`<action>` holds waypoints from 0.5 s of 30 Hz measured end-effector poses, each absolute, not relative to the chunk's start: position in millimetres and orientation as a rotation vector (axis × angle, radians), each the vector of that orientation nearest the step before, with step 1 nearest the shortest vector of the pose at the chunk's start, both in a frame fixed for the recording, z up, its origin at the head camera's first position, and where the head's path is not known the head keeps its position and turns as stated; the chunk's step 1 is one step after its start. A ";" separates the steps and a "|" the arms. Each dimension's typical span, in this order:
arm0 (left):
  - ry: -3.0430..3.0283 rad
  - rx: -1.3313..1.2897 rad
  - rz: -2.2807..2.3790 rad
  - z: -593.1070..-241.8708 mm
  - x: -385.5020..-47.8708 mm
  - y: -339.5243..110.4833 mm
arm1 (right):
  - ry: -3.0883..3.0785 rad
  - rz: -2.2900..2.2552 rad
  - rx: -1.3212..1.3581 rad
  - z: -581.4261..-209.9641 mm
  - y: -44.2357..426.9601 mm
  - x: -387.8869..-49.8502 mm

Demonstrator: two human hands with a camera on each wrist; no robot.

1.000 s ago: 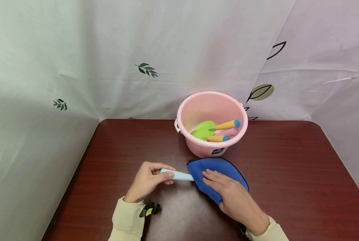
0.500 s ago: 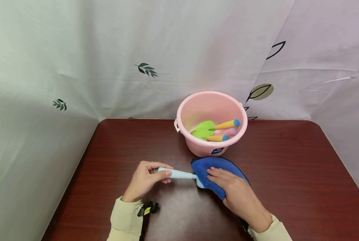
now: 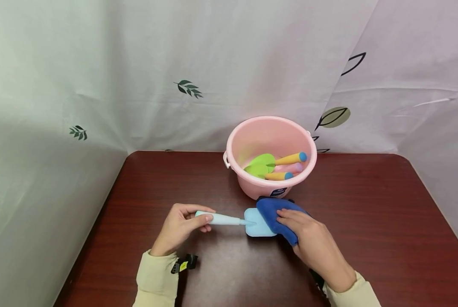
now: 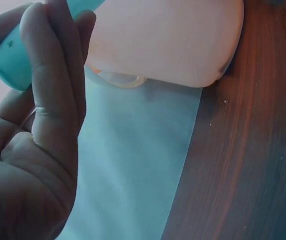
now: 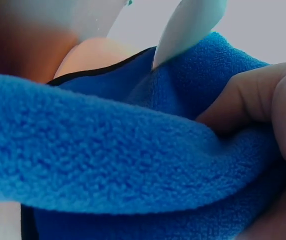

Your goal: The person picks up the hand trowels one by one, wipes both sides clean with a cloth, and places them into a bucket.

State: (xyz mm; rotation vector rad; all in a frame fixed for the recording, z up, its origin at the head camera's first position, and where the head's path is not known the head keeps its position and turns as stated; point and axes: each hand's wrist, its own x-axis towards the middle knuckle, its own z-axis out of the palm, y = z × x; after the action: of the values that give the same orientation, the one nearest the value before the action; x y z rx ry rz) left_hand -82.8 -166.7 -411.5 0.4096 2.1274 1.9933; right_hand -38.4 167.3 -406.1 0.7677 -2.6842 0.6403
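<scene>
My left hand (image 3: 180, 226) pinches the handle end of a light blue toy shovel (image 3: 222, 219), thumb on top, in the head view. The handle's rounded end (image 4: 14, 62) shows between the fingers in the left wrist view. A blue towel (image 3: 272, 210) with a dark edge is folded over the far part of the square blade; the part nearer the handle shows. My right hand (image 3: 315, 241) grips the towel around the blade. In the right wrist view the thumb presses into the fluffy towel (image 5: 98, 150), and a pale part of the blade (image 5: 190, 27) sticks out.
Just behind the towel stands a pink bucket (image 3: 248, 186) with a white handle lug at its left. Inside lie green-bladed toy shovels (image 3: 265, 161) with yellow handles, and something pink. The dark red table (image 3: 159, 179) meets a pale leaf-print curtain (image 3: 144, 64).
My right hand and the towel have slid right along the shovel, uncovering its neck and part of the blade. My left hand has shifted slightly left with the handle.
</scene>
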 end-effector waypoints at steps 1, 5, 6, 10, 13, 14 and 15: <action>2.134 0.405 1.988 -411.1 -82.8 -167.3 | -2.692 0.642 0.753 -405.3 168.1 -38.6; 2.142 0.374 1.981 -410.5 -82.6 -169.6 | -2.682 0.644 0.696 -403.3 171.4 -39.4; 2.144 0.366 1.979 -410.4 -82.6 -170.3 | -2.666 0.647 0.681 -403.1 172.3 -39.6; 2.126 0.364 1.989 -410.0 -82.1 -172.1 | -2.597 0.641 0.612 -402.4 176.2 -40.3; 2.110 0.377 2.012 -408.9 -81.2 -172.8 | -2.573 0.643 0.554 -402.0 179.4 -40.7; 2.105 0.382 2.020 -408.5 -80.9 -172.9 | -2.569 0.650 0.536 -401.9 180.4 -40.8; 2.102 0.388 2.028 -407.9 -80.7 -173.0 | -2.564 0.654 0.520 -401.8 181.2 -40.9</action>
State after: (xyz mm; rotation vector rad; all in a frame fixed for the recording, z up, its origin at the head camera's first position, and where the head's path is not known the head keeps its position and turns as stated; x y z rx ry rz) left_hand -80.7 -173.0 -407.9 0.3882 2.1023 2.0282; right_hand -40.9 181.2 -401.8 0.5199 -2.5643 0.6542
